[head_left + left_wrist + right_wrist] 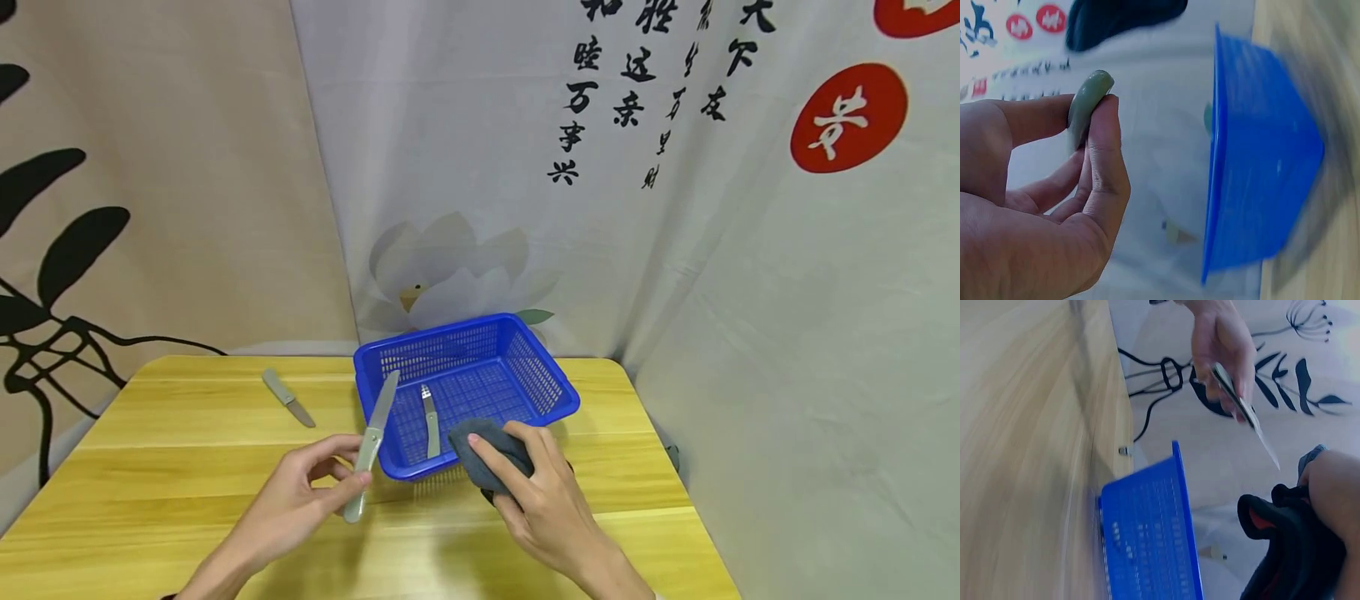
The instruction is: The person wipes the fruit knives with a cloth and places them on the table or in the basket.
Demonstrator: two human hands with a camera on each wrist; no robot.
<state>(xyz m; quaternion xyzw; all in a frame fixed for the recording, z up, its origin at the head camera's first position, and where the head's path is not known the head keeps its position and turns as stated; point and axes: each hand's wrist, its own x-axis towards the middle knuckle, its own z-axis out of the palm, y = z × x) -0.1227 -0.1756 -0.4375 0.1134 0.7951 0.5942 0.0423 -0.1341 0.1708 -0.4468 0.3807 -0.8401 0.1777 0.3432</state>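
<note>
My left hand (311, 483) pinches a knife (381, 408) by its pale green handle, thumb on one side and fingers on the other. Its blade points up and away, overlapping the basket's left rim in the head view. In the left wrist view the handle's rounded end (1094, 87) shows between thumb and finger. A folded dark grey cloth (491, 454) is gripped in my right hand (547, 500), close by the basket's front right side. Inside the blue basket (566, 404) lies a small utensil (431, 425) with a pale green handle and a pronged-looking metal tip.
A second, shorter knife (288, 397) with a grey-green handle lies on the wooden table (187, 475), left of the basket. Behind the table hangs a printed cloth backdrop (480, 150), with another pale curtain (810, 358) along the right side.
</note>
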